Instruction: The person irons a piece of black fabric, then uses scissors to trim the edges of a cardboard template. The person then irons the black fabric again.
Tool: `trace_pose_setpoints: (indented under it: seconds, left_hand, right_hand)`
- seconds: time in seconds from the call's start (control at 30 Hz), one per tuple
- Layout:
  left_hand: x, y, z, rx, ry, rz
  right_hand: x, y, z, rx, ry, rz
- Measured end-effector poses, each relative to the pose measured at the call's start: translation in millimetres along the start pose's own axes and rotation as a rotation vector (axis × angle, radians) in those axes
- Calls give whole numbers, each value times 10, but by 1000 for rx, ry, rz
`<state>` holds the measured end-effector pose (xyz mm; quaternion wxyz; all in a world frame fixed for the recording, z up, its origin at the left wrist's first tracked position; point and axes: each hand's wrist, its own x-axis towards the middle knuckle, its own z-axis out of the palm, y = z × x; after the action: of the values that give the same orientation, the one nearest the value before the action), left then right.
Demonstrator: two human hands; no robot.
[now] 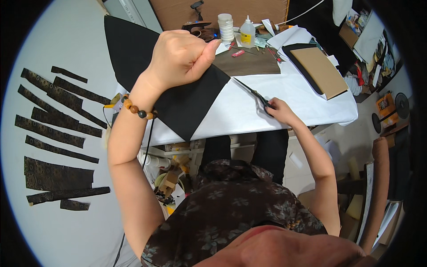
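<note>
The black cloth point(191, 107) covers the desk's point(327, 111) left end, one corner at the near edge; it looks light, pliable, best held by its margins. The left hand point(181, 58) curls closed above, whether on cloth I cannot tell; the right hand point(281, 111) clasps scissors point(254, 92)

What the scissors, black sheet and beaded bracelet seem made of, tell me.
Scissors: likely metal, being slim, straight and dark toward the tip; finish too small to judge.
Black sheet: probably cloth, matte, evenly dark and crisp-edged; felt or thin leather isn't ruled out.
Beaded bracelet: round brown and black beads, polished-looking with small highlights; wood or stone, can't tell.
</note>
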<state>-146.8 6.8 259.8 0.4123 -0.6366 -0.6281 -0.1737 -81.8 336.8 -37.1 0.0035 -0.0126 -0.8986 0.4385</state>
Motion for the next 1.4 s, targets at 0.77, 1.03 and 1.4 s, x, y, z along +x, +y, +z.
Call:
trace_pose_setpoints:
  seconds: [0.77, 1.03, 1.4]
  left_hand:
    - [23, -25, -249, 65, -35, 68]
    - [48, -2, -213, 66, -31, 89]
    - [80, -12, -219, 91, -48, 122]
  right_hand:
    - [-1525, -1452, -370, 1092, -363, -299]
    - [-1486, -1528, -359, 1032, -285, -312]
    - [-1503, -1571, -426, 974, -260, -349]
